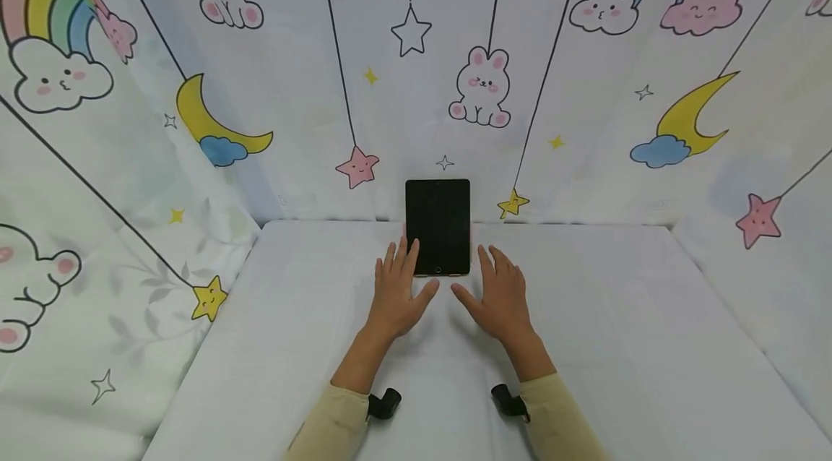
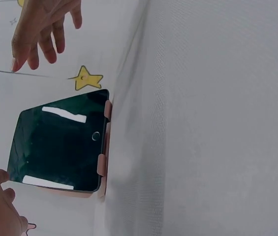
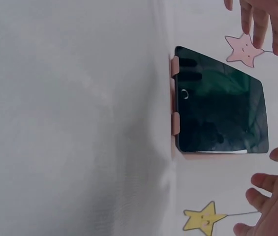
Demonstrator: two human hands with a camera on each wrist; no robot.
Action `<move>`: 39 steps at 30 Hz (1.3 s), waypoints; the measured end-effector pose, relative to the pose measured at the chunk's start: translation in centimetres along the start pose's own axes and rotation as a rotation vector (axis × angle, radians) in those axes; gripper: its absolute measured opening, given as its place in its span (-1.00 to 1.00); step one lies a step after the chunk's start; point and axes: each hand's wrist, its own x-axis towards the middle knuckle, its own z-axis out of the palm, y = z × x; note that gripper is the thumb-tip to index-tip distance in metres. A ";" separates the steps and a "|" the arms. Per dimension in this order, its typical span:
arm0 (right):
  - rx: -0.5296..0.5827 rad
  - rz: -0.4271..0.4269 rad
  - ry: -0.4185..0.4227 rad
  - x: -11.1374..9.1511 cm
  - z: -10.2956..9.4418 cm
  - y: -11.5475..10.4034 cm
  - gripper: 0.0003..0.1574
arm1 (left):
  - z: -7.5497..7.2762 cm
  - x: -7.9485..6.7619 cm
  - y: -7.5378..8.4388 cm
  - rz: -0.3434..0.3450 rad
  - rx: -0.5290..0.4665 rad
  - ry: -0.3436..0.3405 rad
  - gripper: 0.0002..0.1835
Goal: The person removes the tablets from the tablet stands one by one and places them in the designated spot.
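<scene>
A black tablet [image 1: 438,226] with a round home button leans upright on a pink stand [image 2: 101,164], whose two small lips hold its lower edge. Its screen is dark, with some reflections in both wrist views. My left hand [image 1: 396,293] hovers in front of the tablet's left side, fingers spread and straight, holding nothing. On the other side, my right hand [image 1: 499,295] is held just right of the tablet with its fingers extended and nothing in it. Both thumbs point inward below the tablet's lower edge. In the wrist views, the hands appear apart from the tablet.
A white cloth-covered table [image 1: 624,331] spreads under the arms. Behind it hangs a pale curtain [image 1: 292,85] printed with stars, moons, rabbits and rainbows. A black wrist camera [image 1: 385,404] sits at the left sleeve, another black wrist camera [image 1: 509,402] at the right sleeve.
</scene>
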 end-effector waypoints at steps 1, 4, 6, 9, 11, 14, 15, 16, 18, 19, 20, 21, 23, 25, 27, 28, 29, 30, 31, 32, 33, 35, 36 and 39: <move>0.013 0.004 0.013 0.2 0.0 0.0 0.15 | 0.0 0.2 -0.1 0.003 -0.031 0.011 -0.15; 0.060 0.022 0.042 0.7 0.1 0.1 0.15 | 0.1 0.7 -0.4 -0.001 -0.124 0.032 -0.18; 0.101 0.044 0.042 1.1 0.1 0.0 0.16 | 0.2 1.0 -0.7 -0.019 -0.185 0.036 -0.19; 0.175 0.083 0.034 1.5 0.3 0.1 0.17 | 0.3 1.4 -1.1 -0.051 -0.272 0.048 -0.19; 0.225 0.103 0.034 1.8 0.4 0.0 0.17 | 0.4 1.8 -1.3 -0.071 -0.333 0.064 -0.17; 0.309 0.134 0.048 2.3 0.8 -0.1 0.13 | 0.6 2.3 -1.8 -0.093 -0.402 0.093 -0.15; 0.335 0.143 0.055 2.4 0.9 -0.1 0.11 | 0.7 2.5 -1.9 -0.101 -0.421 0.102 -0.14; 0.362 0.151 0.064 2.6 1.1 -0.1 0.09 | 0.8 2.7 -2.0 -0.109 -0.439 0.109 -0.14; 0.421 0.177 0.082 2.9 1.4 -0.2 0.05 | 0.9 3.0 -2.3 -0.124 -0.473 0.123 -0.15; 0.449 0.193 0.091 3.1 1.6 -0.2 0.03 | 1.0 3.1 -2.4 -0.131 -0.489 0.132 -0.15; 0.475 0.210 0.099 3.2 1.7 -0.2 0.02 | 1.1 3.2 -2.5 -0.140 -0.505 0.139 -0.15; 0.503 0.228 0.106 3.4 1.9 -0.2 0.00 | 1.3 3.3 -2.6 -0.151 -0.521 0.145 -0.14; 0.562 0.264 0.113 3.7 2.3 -0.1 -0.02 | 1.6 3.5 -2.9 -0.163 -0.553 0.156 -0.13; 0.609 0.301 0.112 4.1 2.8 0.0 -0.06 | 1.9 3.6 -3.2 -0.177 -0.574 0.164 -0.11; 0.644 0.339 0.101 4.4 3.4 0.1 -0.09 | 2.3 3.8 -3.5 -0.198 -0.583 0.167 -0.10; 0.656 0.357 0.096 4.6 3.7 0.2 -0.11 | 2.4 3.9 -3.6 -0.206 -0.587 0.169 -0.10; 0.666 0.374 0.092 4.7 3.9 0.2 -0.13 | 2.6 3.9 -3.7 -0.219 -0.590 0.172 -0.11; 0.670 0.390 0.087 4.8 4.2 0.3 -0.15 | 2.8 4.0 -3.8 -0.232 -0.595 0.175 -0.12; 0.678 0.403 0.084 4.9 4.5 0.3 -0.17 | 3.0 4.0 -4.0 -0.246 -0.605 0.177 -0.13; 0.683 0.416 0.082 4.9 4.7 0.3 -0.18 | 3.2 4.0 -4.1 -0.260 -0.612 0.179 -0.14; 0.688 0.424 0.080 5.0 4.9 0.4 -0.20 | 3.4 4.1 -4.2 -0.269 -0.625 0.183 -0.15; 0.708 0.442 0.078 5.0 5.3 0.4 -0.23 | 3.7 4.1 -4.4 -0.287 -0.646 0.187 -0.16; 0.718 0.449 0.075 4.9 5.4 0.4 -0.24 | 3.8 4.1 -4.4 -0.294 -0.655 0.186 -0.18; 0.755 0.470 0.071 5.0 5.6 0.4 -0.27 | 4.2 4.0 -4.6 -0.302 -0.662 0.181 -0.23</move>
